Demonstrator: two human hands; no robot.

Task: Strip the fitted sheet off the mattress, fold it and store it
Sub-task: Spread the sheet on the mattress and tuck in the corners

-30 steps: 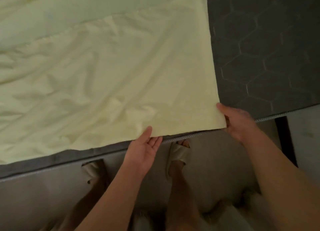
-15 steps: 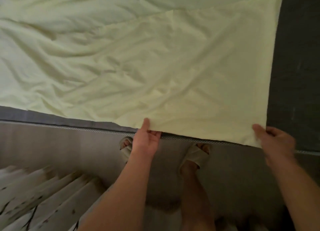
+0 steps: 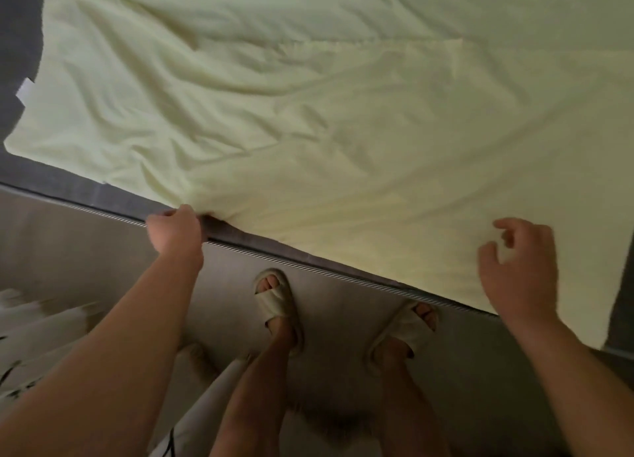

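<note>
The pale yellow sheet (image 3: 308, 130) lies spread and creased on the dark grey mattress (image 3: 113, 196), folded over itself with a layer edge running across the upper part. My left hand (image 3: 176, 228) grips the sheet's near edge at the mattress border, fingers curled round the cloth. My right hand (image 3: 521, 268) hovers over the sheet's near right part, fingers loosely bent and spread, holding nothing.
The mattress's corded rim (image 3: 308, 268) runs diagonally across the view. Below it are my feet in light slippers (image 3: 278, 305) on the floor. White cloth with dark marks (image 3: 41, 336) lies at lower left. A white tag (image 3: 24, 91) shows at the sheet's left edge.
The view has swung left along the bed. My left hand slid left along the near edge and closed on it. My right hand let go of the corner and lifted above the sheet.
</note>
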